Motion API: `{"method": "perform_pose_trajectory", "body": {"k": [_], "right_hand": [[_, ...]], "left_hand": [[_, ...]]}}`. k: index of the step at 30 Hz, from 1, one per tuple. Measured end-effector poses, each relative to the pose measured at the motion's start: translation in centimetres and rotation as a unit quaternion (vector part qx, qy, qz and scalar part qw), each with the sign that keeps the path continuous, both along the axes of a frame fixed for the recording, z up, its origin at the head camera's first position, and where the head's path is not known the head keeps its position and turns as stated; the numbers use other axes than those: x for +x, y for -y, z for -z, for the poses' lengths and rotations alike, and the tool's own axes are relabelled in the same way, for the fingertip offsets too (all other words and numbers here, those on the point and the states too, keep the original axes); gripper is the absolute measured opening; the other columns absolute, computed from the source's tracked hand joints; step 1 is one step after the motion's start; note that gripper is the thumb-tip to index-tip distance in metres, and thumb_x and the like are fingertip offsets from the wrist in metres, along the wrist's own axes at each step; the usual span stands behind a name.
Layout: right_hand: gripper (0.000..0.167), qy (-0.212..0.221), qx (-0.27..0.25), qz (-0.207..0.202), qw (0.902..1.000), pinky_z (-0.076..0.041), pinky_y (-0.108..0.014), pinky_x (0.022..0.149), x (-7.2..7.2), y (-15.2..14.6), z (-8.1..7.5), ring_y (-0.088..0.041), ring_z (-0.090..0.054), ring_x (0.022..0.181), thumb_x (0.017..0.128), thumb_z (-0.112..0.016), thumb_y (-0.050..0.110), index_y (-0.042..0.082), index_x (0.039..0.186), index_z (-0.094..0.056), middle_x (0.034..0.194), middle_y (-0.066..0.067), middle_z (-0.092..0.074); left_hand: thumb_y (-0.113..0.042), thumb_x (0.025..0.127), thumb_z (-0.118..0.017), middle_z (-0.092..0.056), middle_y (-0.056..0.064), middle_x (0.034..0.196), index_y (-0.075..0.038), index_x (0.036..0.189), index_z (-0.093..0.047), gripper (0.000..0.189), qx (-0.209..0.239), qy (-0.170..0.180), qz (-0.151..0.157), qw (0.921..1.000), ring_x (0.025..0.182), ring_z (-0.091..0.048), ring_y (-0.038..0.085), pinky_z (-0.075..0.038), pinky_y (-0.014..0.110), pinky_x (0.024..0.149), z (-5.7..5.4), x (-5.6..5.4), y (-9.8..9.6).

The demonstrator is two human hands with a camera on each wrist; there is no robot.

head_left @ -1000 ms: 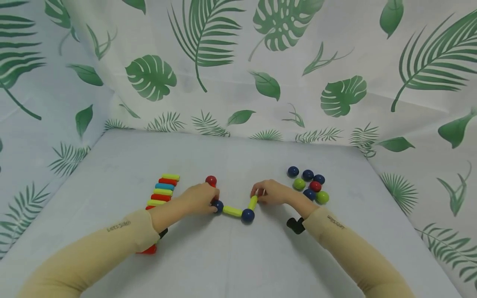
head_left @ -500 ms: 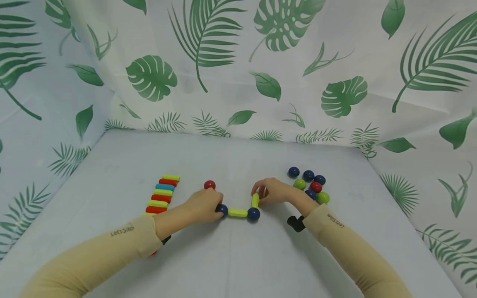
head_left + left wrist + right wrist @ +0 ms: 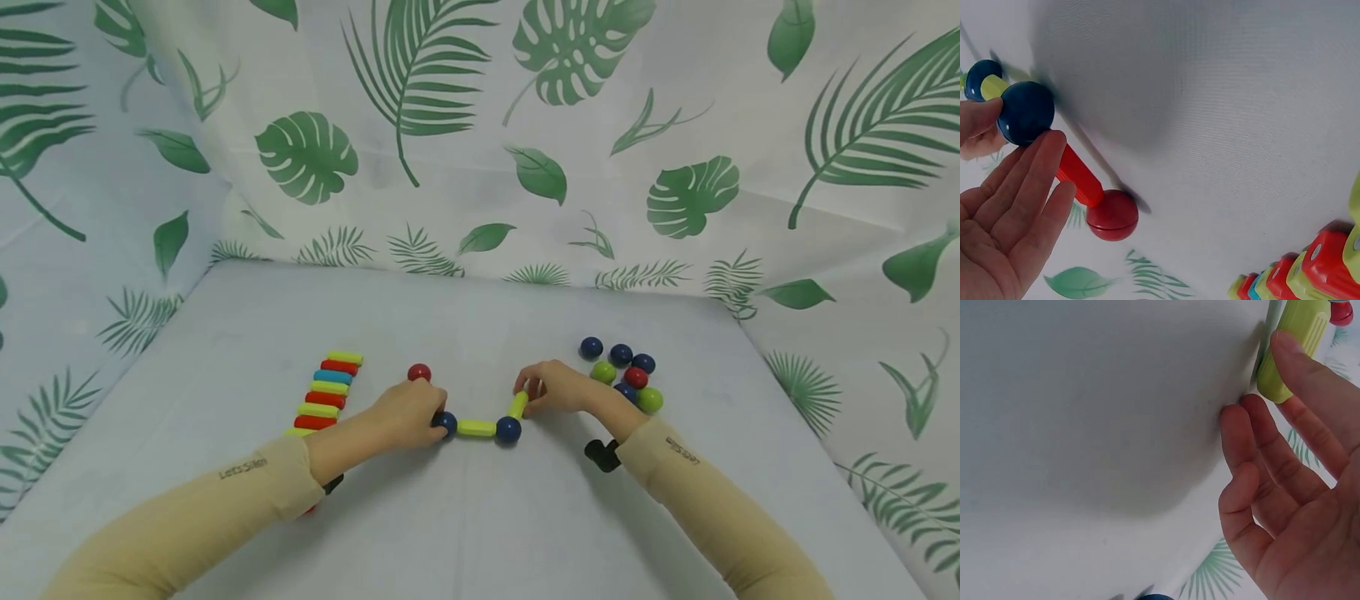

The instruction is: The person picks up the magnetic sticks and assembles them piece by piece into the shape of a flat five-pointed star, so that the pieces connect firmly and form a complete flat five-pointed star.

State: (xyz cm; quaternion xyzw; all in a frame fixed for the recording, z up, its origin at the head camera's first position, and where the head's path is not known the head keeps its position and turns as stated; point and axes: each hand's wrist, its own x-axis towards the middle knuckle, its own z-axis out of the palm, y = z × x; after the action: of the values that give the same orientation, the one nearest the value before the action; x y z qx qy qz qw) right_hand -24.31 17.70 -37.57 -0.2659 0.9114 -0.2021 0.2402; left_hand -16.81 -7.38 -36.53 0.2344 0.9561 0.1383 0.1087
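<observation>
Between thumb and fingers my left hand (image 3: 408, 414) holds a dark blue ball (image 3: 1027, 112). A red rod (image 3: 1080, 176) runs from that ball to a red ball (image 3: 419, 372); the hand mostly hides this rod in the head view. On the ball's other side, a yellow-green rod (image 3: 476, 428) leads to a second dark blue ball (image 3: 508, 430). From there another yellow-green rod (image 3: 1297, 350) angles up and away, its free end pinched by thumb and index finger of my right hand (image 3: 555, 387). The other right fingers are loosely bent.
A row of red, yellow-green and blue rods (image 3: 327, 387) lies left, partly hidden by the left forearm. Several loose dark blue, red and green balls (image 3: 621, 354) sit right, beyond the right wrist. A leaf-print cloth (image 3: 465, 167) stands behind the white table surface (image 3: 480, 517).
My left hand and the joined pieces have shifted right, and the red ball has moved slightly left and nearer. My right hand has moved a little right, with its rod leaning over more lately.
</observation>
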Motion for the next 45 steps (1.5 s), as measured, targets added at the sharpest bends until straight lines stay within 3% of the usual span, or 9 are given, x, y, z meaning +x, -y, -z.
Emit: {"method": "perform_pose_trajectory", "body": {"k": [7,11,17,20,24,28,32,39,45], "right_hand": [[0.023,-0.002,-0.004,0.007,1.0000,-0.047,-0.028,0.071,0.0,-0.8,0.2,-0.016,-0.053,0.079,0.077,-0.074,0.014,0.012,0.097,-0.062,0.082,0.001,-0.057],[0.022,-0.001,-0.005,0.011,0.9999,-0.047,-0.028,0.072,0.2,-0.8,0.1,-0.016,-0.054,0.079,0.077,-0.073,0.013,0.012,0.097,-0.062,0.082,0.001,-0.058],[0.022,-0.013,-0.011,-0.001,0.9999,-0.047,-0.027,0.069,0.1,-0.9,0.4,-0.015,-0.053,0.076,0.078,-0.071,0.011,0.011,0.098,-0.063,0.081,0.001,-0.058],[0.022,-0.016,-0.010,0.002,0.9998,-0.046,-0.026,0.069,0.2,-1.0,0.5,-0.015,-0.053,0.075,0.079,-0.071,0.010,0.011,0.099,-0.063,0.081,0.002,-0.058],[0.023,-0.016,-0.014,-0.002,0.9998,-0.047,-0.027,0.068,0.3,-1.0,0.6,-0.015,-0.053,0.076,0.079,-0.070,0.010,0.011,0.101,-0.063,0.082,0.001,-0.058],[0.026,-0.016,-0.019,-0.008,0.9997,-0.047,-0.026,0.067,0.4,-0.9,0.6,-0.015,-0.053,0.076,0.080,-0.069,0.009,0.012,0.106,-0.064,0.083,0.002,-0.059],[0.025,-0.026,-0.019,-0.012,0.9994,-0.047,-0.025,0.067,0.5,-0.9,0.5,-0.014,-0.053,0.076,0.081,-0.068,0.007,0.012,0.105,-0.066,0.083,0.002,-0.059],[0.022,-0.044,-0.007,-0.014,0.9989,-0.047,-0.026,0.069,0.6,-0.7,0.4,-0.014,-0.053,0.075,0.081,-0.067,0.005,0.011,0.102,-0.066,0.083,0.002,-0.059],[0.022,-0.044,-0.005,-0.010,0.9990,-0.047,-0.027,0.071,0.7,-0.6,0.5,-0.015,-0.053,0.076,0.082,-0.066,0.004,0.011,0.102,-0.064,0.087,0.000,-0.058]], "left_hand": [[-0.024,0.077,-0.074,-0.055,-0.001,0.067,-0.006,0.087,-0.063,0.023,-0.003,-0.003,0.004,1.0000,0.060,-0.049,0.013,-0.047,0.024,0.061,0.0,-0.1,0.0],[-0.025,0.079,-0.072,-0.055,-0.002,0.070,-0.007,0.093,-0.064,0.024,-0.003,0.008,0.002,1.0000,0.066,-0.050,0.014,-0.046,0.025,0.063,-0.5,-0.8,0.7],[-0.013,0.085,-0.063,-0.063,0.009,0.091,-0.001,0.105,-0.063,0.023,-0.018,-0.029,-0.025,0.9991,0.086,-0.057,0.024,-0.049,0.037,0.076,-2.5,-4.4,5.7],[-0.009,0.087,-0.059,-0.062,0.014,0.102,0.002,0.109,-0.061,0.025,-0.045,-0.036,-0.044,0.9974,0.097,-0.056,0.030,-0.046,0.042,0.083,-2.3,-6.3,8.7],[-0.007,0.089,-0.055,-0.057,0.020,0.115,0.004,0.115,-0.059,0.028,-0.056,-0.001,-0.077,0.9955,0.108,-0.051,0.035,-0.041,0.047,0.091,-1.3,-7.7,11.4],[-0.005,0.089,-0.052,-0.053,0.024,0.120,0.003,0.118,-0.057,0.030,-0.046,0.043,-0.112,0.9917,0.112,-0.047,0.037,-0.038,0.049,0.094,-0.3,-8.3,12.6],[-0.002,0.090,-0.047,-0.055,0.023,0.117,0.003,0.115,-0.060,0.028,-0.044,0.067,-0.115,0.9902,0.106,-0.050,0.035,-0.040,0.047,0.092,0.4,-8.5,12.9],[-0.001,0.091,-0.047,-0.059,0.020,0.107,0.004,0.109,-0.061,0.024,-0.031,0.059,-0.102,0.9925,0.093,-0.053,0.029,-0.045,0.042,0.085,1.1,-8.6,13.0],[-0.001,0.091,-0.047,-0.058,0.021,0.109,0.005,0.108,-0.061,0.023,-0.026,0.041,-0.092,0.9946,0.097,-0.053,0.030,-0.043,0.044,0.088,1.3,-8.6,12.7]]}}
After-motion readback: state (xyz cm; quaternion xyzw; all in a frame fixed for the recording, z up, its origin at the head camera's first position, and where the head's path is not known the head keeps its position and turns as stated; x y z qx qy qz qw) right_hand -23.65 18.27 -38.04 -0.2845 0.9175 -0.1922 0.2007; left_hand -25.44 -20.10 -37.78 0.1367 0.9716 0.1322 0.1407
